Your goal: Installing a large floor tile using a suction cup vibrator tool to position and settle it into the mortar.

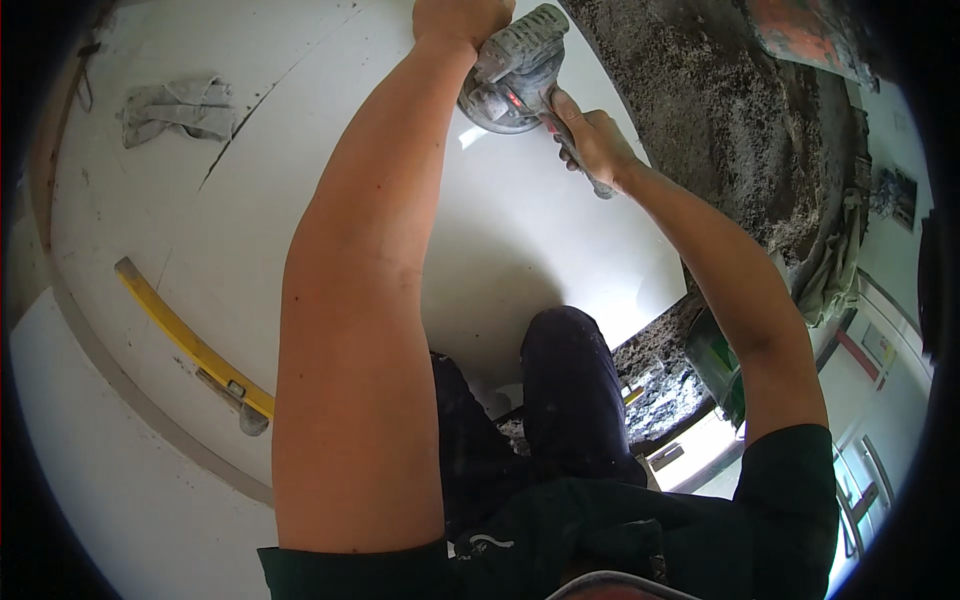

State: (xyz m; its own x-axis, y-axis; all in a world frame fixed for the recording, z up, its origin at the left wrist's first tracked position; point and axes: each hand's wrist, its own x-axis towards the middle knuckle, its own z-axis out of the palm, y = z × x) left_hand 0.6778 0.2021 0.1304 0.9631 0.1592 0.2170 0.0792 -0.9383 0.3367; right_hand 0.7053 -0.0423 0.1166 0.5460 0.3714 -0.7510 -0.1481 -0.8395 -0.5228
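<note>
In my right hand (pixel 592 140), the fingers are closed around the handle of a dusty grey tile vibrator (pixel 515 75). It has a round base, a ribbed body and small red lights. The base rests on a large white tile (pixel 480 250), near the edge beside rough mortar (pixel 720 130). At the top edge of the view, my left hand (pixel 462 18) is next to the tool's body. Its fingers are hidden or cut off, so I cannot tell whether it grips anything.
A yellow spirit level (pixel 190 335) lies on the left, with a small grey-handled tool (pixel 250 418) against it. A crumpled grey cloth or glove (pixel 180 110) lies farther off. A green bucket (pixel 712 355) stands near my right arm, and a stained reddish container (pixel 808 38) is at the far right.
</note>
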